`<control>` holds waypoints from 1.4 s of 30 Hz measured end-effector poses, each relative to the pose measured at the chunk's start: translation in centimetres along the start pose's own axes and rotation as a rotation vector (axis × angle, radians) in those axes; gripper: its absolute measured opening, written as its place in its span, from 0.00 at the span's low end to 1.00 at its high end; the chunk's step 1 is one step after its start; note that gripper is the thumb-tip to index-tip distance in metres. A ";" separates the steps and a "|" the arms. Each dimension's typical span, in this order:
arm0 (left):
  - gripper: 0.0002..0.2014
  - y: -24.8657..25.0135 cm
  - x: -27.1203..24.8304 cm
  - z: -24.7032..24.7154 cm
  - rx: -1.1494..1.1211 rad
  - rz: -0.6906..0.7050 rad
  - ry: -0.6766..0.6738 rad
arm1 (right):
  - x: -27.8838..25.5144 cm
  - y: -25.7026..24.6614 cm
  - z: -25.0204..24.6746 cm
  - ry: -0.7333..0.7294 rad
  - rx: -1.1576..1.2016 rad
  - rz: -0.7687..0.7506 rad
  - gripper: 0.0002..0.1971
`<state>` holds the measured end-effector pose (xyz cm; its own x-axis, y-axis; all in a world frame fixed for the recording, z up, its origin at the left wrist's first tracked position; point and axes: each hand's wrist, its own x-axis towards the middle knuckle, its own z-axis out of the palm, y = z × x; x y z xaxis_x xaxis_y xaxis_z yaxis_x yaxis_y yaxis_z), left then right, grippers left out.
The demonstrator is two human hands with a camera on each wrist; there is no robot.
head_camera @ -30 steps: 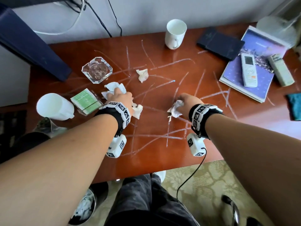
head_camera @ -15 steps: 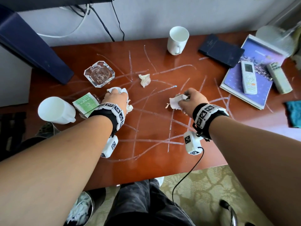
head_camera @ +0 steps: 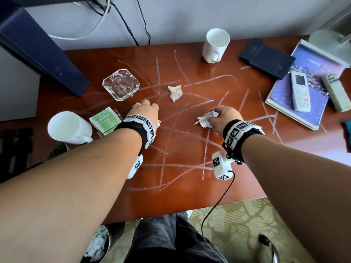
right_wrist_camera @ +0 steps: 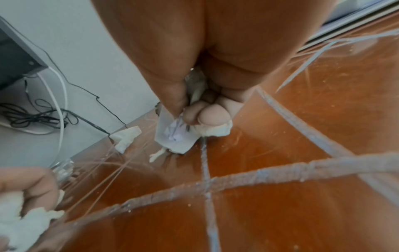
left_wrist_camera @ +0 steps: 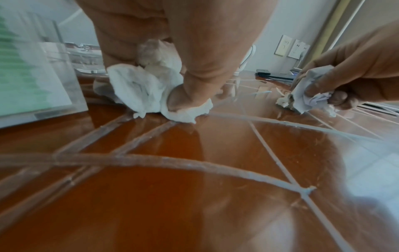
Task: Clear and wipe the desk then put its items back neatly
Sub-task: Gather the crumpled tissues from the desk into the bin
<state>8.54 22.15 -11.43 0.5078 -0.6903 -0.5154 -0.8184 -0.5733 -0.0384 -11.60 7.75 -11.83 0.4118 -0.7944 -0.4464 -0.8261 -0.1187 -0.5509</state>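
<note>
A crumpled white tissue [left_wrist_camera: 151, 92] is gripped in the left hand [head_camera: 146, 112], the thumb pressing it onto the desk [head_camera: 190, 196] just right of the clear stand with a green card [head_camera: 105, 120]. A wad of torn paper [head_camera: 205, 119] is pinched in the curled fingers of the right hand [head_camera: 225, 115], its lower edge touching the desk to the right of the left hand, the two hands apart. A third crumpled scrap [head_camera: 175, 92] lies loose beyond and between the hands, held by neither.

The desk is glossy red-brown wood, crossed all over by pale streaks [head_camera: 180, 166]. A glass ashtray [head_camera: 121, 84] stands beyond the left hand, and a white cup lying on its side [head_camera: 69, 128] rests left of the green card. A white mug [head_camera: 215, 45] stands upright near the far edge by the grey wall. A dark notebook [head_camera: 266, 57], a purple booklet [head_camera: 296, 99] carrying a white remote [head_camera: 301, 92], and a second remote [head_camera: 337, 93] are gathered to the right of the mug.

Bare streaked wood is seen between the hands and the near edge, with patterned carpet [head_camera: 237, 224] below.
</note>
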 end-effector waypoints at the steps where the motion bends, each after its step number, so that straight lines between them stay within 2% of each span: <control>1: 0.22 0.0 0.2 -0.1 0.028 0.023 -0.022 | 0.1 -0.1 0.2 -0.008 -0.022 -0.003 0.11; 5: 0.19 0.0 0.5 -1.1 0.073 0.118 -0.033 | 0.4 -0.5 1.0 -0.029 -0.117 0.002 0.10; 10: 0.16 1.3 2.2 -4.9 -0.112 0.202 0.114 | 0.8 -0.5 1.1 -0.036 -0.122 0.033 0.10; 12: 0.23 2.3 3.4 -5.9 -0.166 0.222 0.158 | 0.9 -0.4 1.2 -0.033 -0.108 0.042 0.10; 14: 0.32 3.4 4.6 -6.3 -0.165 0.237 0.129 | 1.1 -0.2 1.3 -0.020 -0.076 0.056 0.09; 15: 0.34 3.9 5.2 -6.2 -0.157 0.243 0.106 | 1.1 -0.1 1.4 -0.016 -0.062 0.064 0.08; 19: 0.23 5.0 7.0 -4.8 -0.070 0.217 0.045 | 1.2 0.2 1.6 -0.011 -0.040 0.065 0.08; 23: 0.14 5.2 7.7 -4.0 -0.053 0.168 0.040 | 1.5 0.8 2.0 -0.004 -0.016 0.068 0.11; 27: 0.12 5.0 8.0 -4.2 -0.026 0.181 0.030 | 1.5 1.0 2.3 0.011 -0.003 0.075 0.10; 30: 0.11 4.5 7.4 -4.2 -0.050 0.219 0.040 | 1.5 0.9 2.3 0.020 -0.013 0.076 0.10; 33: 0.16 3.3 5.5 -4.9 -0.163 0.231 0.093 | 0.9 0.3 2.1 0.025 -0.035 0.071 0.10; 38: 0.12 1.3 1.3 -10.2 -0.222 0.200 0.191 | -0.9 -2.2 0.4 0.053 0.069 0.053 0.07; 42: 0.13 0.6 -2.1 -14.3 -0.223 0.189 0.267 | -1.9 -4.9 -3.7 0.100 0.114 -0.015 0.06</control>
<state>10.82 16.95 1.92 0.4296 -0.8665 -0.2540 -0.8407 -0.4865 0.2377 -9.76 7.65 -5.69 0.3789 -0.8491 -0.3681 -0.7689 -0.0675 -0.6358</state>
